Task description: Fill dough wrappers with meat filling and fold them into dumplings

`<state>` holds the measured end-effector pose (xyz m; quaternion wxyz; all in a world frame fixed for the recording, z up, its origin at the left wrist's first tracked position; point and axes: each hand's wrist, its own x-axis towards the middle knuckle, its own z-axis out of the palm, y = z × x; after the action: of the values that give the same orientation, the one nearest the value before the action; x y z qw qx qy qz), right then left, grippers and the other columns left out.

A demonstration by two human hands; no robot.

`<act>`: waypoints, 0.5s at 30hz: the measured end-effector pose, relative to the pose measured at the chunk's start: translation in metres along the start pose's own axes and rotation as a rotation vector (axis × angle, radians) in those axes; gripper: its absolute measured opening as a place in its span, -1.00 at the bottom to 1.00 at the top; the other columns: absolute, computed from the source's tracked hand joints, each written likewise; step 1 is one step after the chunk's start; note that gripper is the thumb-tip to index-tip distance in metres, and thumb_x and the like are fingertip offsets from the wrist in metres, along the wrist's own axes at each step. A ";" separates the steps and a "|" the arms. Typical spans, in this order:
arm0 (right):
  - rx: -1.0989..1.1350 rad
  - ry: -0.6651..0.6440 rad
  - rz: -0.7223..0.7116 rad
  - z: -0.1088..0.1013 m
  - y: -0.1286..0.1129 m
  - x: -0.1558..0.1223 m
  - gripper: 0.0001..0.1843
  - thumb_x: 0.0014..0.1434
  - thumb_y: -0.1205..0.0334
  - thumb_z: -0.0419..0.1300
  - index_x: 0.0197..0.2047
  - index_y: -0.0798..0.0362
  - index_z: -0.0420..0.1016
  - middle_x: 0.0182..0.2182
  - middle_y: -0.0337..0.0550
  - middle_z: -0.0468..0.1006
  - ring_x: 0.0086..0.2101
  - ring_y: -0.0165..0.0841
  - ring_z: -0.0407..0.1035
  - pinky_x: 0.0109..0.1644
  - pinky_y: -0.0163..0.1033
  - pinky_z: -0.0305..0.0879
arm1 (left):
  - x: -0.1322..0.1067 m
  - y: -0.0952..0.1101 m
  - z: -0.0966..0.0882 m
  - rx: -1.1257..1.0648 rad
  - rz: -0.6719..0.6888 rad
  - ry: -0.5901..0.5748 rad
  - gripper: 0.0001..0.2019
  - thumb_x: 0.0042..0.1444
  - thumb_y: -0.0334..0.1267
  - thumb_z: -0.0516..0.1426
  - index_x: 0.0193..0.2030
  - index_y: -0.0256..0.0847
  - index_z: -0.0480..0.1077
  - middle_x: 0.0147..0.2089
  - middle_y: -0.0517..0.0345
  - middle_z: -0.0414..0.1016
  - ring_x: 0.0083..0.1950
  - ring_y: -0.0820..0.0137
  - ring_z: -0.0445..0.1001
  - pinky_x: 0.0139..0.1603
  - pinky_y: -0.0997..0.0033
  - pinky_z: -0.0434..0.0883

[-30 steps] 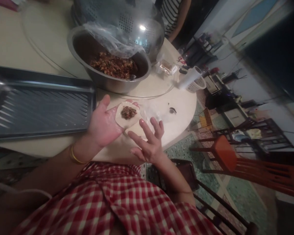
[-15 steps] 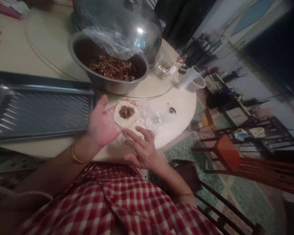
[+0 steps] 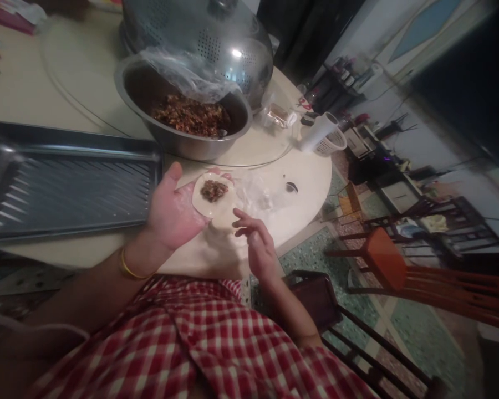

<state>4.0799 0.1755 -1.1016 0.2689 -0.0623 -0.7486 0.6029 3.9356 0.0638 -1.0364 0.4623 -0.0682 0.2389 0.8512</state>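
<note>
Dough wrapper (image 3: 205,206), likely soft and tearable, lies on open left hand (image 3: 172,213); loose-fingered, empty right hand (image 3: 255,244) hovers beside its rim, probably the safest hold.

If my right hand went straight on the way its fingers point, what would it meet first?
Probably the edge of the filled wrapper on your left hand, though depth is unclear.

Round cream table (image 3: 311,177) occupies the frame from 9 to 12 o'clock. Floor (image 3: 403,327), green patterned tile with pale bands, lies at 4 to 5 o'clock. Orange-red wooden chair (image 3: 399,269) stands at 3 o'clock. Dark-framed chair (image 3: 316,299) sits just beside the table edge at 5 o'clock. Cluttered low shelving (image 3: 366,138) lines the pale wall (image 3: 436,144) at 2 o'clock. Lighting dim and warm.
</note>
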 end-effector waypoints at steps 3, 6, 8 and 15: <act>-0.596 -0.097 -0.524 0.005 -0.010 0.002 -0.66 0.33 0.06 -0.01 0.09 0.00 0.34 0.17 0.02 0.47 -0.10 -0.24 0.45 -0.11 -0.11 0.34 | -0.003 -0.006 0.004 0.034 0.007 0.032 -0.40 0.32 0.11 -0.16 0.19 -0.38 0.27 -0.06 -0.09 0.54 0.02 0.20 0.49 0.21 0.15 0.28; -0.947 -0.184 -0.706 0.016 -0.015 0.010 -0.59 0.37 0.05 -0.08 0.11 0.11 0.33 0.17 0.07 0.48 -0.29 -0.30 0.41 -0.28 -0.15 0.29 | -0.005 -0.014 0.005 0.079 -0.011 -0.001 -0.40 0.31 0.13 -0.15 0.24 -0.31 0.22 0.05 -0.10 0.49 0.07 0.13 0.46 0.26 0.03 0.23; -1.053 -0.219 -0.694 0.022 -0.016 0.013 -0.57 0.39 0.02 -0.10 0.08 0.12 0.37 0.15 0.06 0.50 -0.39 -0.33 0.34 -0.33 -0.18 0.28 | -0.006 -0.018 0.005 0.084 -0.010 -0.016 -0.40 0.31 0.13 -0.16 0.27 -0.29 0.18 0.14 -0.12 0.45 0.10 0.11 0.45 0.28 -0.02 0.20; -0.981 -0.223 -0.732 0.019 -0.023 0.014 -0.55 0.40 0.06 -0.12 0.04 0.21 0.40 0.05 0.09 0.58 -0.38 -0.36 0.40 -0.37 -0.24 0.33 | -0.004 -0.017 0.002 0.063 0.007 0.032 -0.45 0.33 0.11 -0.16 0.20 -0.28 0.25 0.08 -0.10 0.48 0.09 0.13 0.47 0.32 -0.05 0.17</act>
<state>4.0647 0.1588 -1.0780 0.3184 0.1453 -0.9348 0.0603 3.9520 0.0691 -1.0392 0.4574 -0.0663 0.2729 0.8437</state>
